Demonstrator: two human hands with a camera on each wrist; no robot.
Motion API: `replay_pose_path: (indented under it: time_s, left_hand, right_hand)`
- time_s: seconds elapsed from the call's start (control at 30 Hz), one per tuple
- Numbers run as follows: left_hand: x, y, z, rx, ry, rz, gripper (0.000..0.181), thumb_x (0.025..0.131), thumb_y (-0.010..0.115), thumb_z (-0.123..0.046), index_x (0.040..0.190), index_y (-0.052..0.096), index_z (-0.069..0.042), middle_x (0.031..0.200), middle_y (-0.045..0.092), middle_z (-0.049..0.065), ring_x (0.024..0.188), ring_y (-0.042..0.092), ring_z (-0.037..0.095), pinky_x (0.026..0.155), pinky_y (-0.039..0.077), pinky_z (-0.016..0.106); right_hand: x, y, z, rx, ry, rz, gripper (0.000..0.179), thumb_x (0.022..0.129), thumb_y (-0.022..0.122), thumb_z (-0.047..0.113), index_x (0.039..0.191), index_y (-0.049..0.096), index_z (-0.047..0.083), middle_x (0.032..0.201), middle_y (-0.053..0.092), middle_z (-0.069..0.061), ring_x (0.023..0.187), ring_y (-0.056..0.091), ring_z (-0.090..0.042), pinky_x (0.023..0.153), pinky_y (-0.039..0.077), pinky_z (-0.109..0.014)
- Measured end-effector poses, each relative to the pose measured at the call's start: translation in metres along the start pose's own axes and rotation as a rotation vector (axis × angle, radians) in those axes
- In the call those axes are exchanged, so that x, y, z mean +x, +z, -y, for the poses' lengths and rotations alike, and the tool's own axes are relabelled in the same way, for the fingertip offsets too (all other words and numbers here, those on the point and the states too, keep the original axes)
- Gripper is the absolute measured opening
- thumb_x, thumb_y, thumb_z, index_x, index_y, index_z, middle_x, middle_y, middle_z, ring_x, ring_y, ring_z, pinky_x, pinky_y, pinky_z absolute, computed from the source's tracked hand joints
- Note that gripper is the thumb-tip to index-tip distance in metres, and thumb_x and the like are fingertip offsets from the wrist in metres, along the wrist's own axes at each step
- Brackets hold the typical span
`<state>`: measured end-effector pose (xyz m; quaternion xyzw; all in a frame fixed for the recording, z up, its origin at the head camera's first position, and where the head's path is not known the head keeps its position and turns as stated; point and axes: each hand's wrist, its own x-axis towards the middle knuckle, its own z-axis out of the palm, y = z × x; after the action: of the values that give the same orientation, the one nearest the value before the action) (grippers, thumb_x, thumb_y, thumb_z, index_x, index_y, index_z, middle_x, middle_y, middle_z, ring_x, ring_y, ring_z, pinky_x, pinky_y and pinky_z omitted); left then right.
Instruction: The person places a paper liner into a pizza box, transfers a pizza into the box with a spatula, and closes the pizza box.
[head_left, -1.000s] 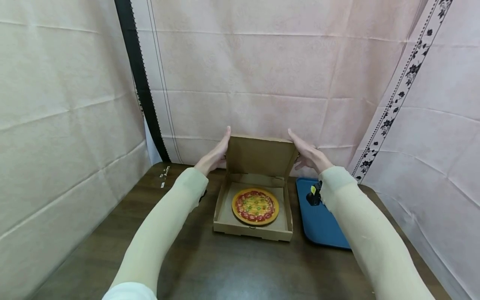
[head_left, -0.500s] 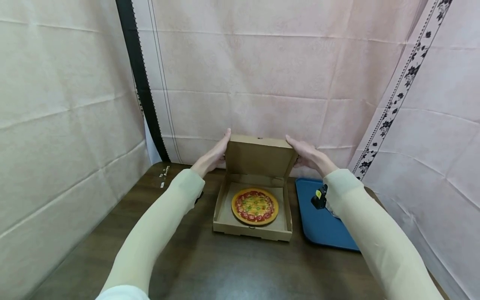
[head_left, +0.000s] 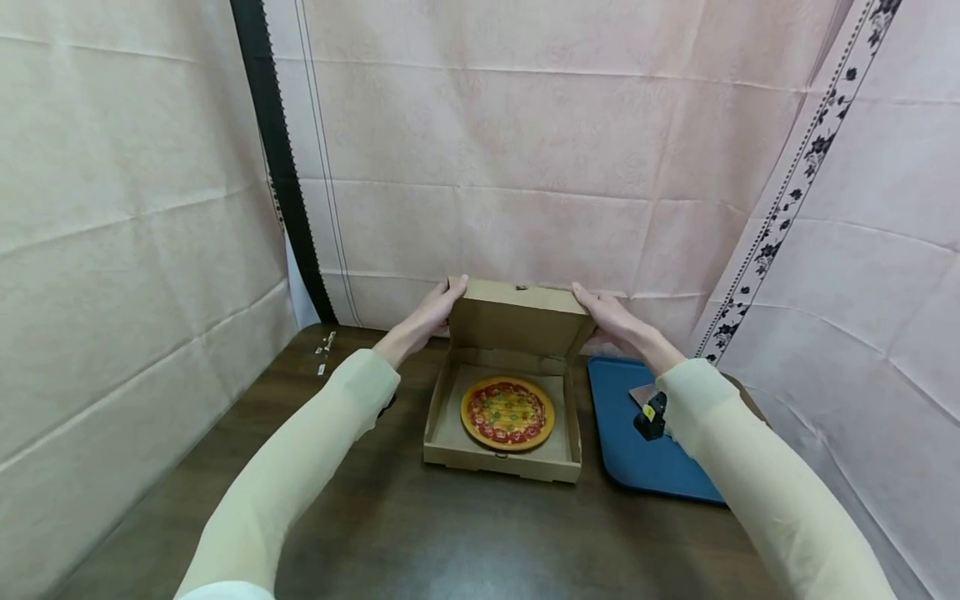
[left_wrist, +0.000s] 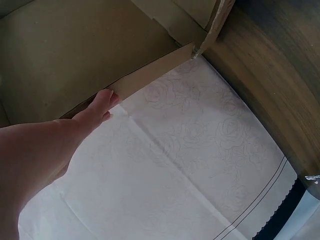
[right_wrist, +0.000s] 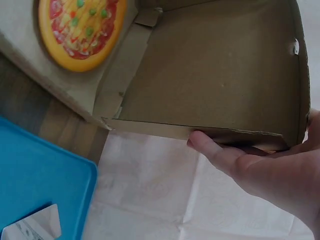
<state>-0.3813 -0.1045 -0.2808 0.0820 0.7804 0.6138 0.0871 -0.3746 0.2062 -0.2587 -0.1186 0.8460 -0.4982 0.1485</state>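
A cardboard pizza box (head_left: 442, 454) stands on the brown table, its lid (head_left: 517, 321) raised and leaning back. Inside the base lies a round pizza (head_left: 507, 412) with a yellow crust and red and green toppings. My left hand (head_left: 431, 311) grips the lid's upper left corner, thumb over the front edge; in the left wrist view its fingertips (left_wrist: 104, 97) press the lid's side wall. At the upper right corner, my right hand (head_left: 611, 317) holds the lid likewise. A finger (right_wrist: 205, 142) lies along the side wall in the right wrist view; other fingers are partly hidden.
A blue tray (head_left: 622, 450) lies right of the box, partly under my right forearm. On it rests a pale, flat printed piece (right_wrist: 37, 225). Light cloth (head_left: 540, 150) hangs close behind the box and on both sides. Small tape bits (head_left: 324, 354) stick to the table's back left.
Both hands have closed in on the lid's corners and taken hold of it. The lid has tipped forward, so more of its front flap shows and its top edge sits lower.
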Motion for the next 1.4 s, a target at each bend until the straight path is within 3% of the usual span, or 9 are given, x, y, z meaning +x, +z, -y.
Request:
replay_pose_path:
  time_s: [0.17,0.27,0.37,0.47,0.73,0.93,1.17,1.33,1.4]
  left_hand:
    - [0.0,0.001,0.008,0.021,0.029,-0.028,0.08,0.096,0.039,-0.062,0.153,0.018,-0.01,0.158,0.022,0.014,0.14,0.032,0.034,0.11,0.036,0.055]
    - [-0.001,0.001,0.011,0.032,0.052,-0.043,0.065,0.096,0.04,-0.061,0.131,0.035,-0.006,0.133,0.038,0.017,0.116,0.042,0.036,0.104,0.04,0.054]
    - [-0.004,0.002,0.014,0.033,0.074,-0.053,0.051,0.097,0.041,-0.059,0.102,0.034,-0.008,0.105,0.036,0.011,0.098,0.04,0.034,0.103,0.041,0.054]
    - [-0.006,0.003,0.016,0.021,0.084,-0.055,0.049,0.097,0.042,-0.058,0.092,0.027,-0.011,0.097,0.03,0.006,0.1,0.038,0.032,0.107,0.038,0.057]
    - [-0.008,0.008,0.018,-0.009,0.097,-0.069,0.049,0.096,0.044,-0.057,0.097,0.03,-0.01,0.104,0.033,0.011,0.099,0.039,0.028,0.094,0.04,0.049]
    - [-0.004,0.01,0.019,-0.041,0.085,-0.079,0.052,0.093,0.048,-0.059,0.102,0.033,-0.011,0.109,0.035,0.01,0.104,0.04,0.024,0.101,0.041,0.052]
    - [0.003,0.009,0.02,-0.101,0.064,-0.077,0.053,0.092,0.053,-0.058,0.106,0.033,-0.01,0.113,0.035,0.011,0.101,0.04,0.024,0.091,0.039,0.045]
    - [0.006,0.009,0.02,-0.135,0.056,-0.072,0.057,0.092,0.054,-0.056,0.118,0.036,-0.009,0.126,0.037,0.011,0.117,0.042,0.032,0.099,0.04,0.051]
    - [0.008,0.009,0.02,-0.143,0.056,-0.069,0.058,0.092,0.054,-0.056,0.121,0.036,-0.009,0.128,0.038,0.011,0.121,0.042,0.035,0.095,0.041,0.05]
  right_hand:
    - [-0.002,0.003,-0.006,0.036,-0.012,0.008,0.071,0.101,0.023,0.057,0.143,0.032,0.001,0.139,0.037,-0.031,0.119,0.052,-0.038,0.097,0.05,-0.047]
    - [-0.002,0.005,-0.01,0.047,-0.036,0.008,0.07,0.101,0.025,0.056,0.14,0.035,-0.001,0.138,0.038,-0.032,0.119,0.054,-0.035,0.096,0.052,-0.045]
    - [-0.003,0.006,-0.014,0.053,-0.059,0.009,0.071,0.101,0.027,0.057,0.141,0.034,-0.001,0.14,0.038,-0.031,0.126,0.05,-0.04,0.103,0.045,-0.052]
    - [-0.006,0.006,-0.019,0.027,-0.079,-0.005,0.071,0.1,0.028,0.057,0.141,0.035,-0.001,0.14,0.039,-0.031,0.13,0.046,-0.042,0.107,0.039,-0.056]
    - [-0.008,0.006,-0.026,0.006,-0.09,-0.069,0.073,0.1,0.031,0.058,0.141,0.031,-0.002,0.137,0.038,-0.026,0.132,0.042,-0.043,0.109,0.036,-0.057]
    - [0.0,0.004,-0.03,0.064,-0.08,-0.081,0.072,0.099,0.033,0.057,0.145,0.028,0.002,0.139,0.037,-0.025,0.128,0.046,-0.042,0.105,0.04,-0.057]
    - [0.008,0.001,-0.03,0.105,-0.065,-0.083,0.072,0.099,0.035,0.056,0.149,0.025,0.004,0.141,0.035,-0.026,0.129,0.045,-0.045,0.103,0.042,-0.056]
    - [0.013,-0.003,-0.031,0.112,-0.066,-0.086,0.072,0.099,0.035,0.056,0.151,0.025,0.009,0.142,0.036,-0.026,0.13,0.043,-0.046,0.103,0.043,-0.055]
    - [0.015,-0.005,-0.032,0.091,-0.081,-0.093,0.073,0.099,0.035,0.056,0.153,0.023,0.01,0.144,0.036,-0.025,0.132,0.043,-0.045,0.104,0.042,-0.055]
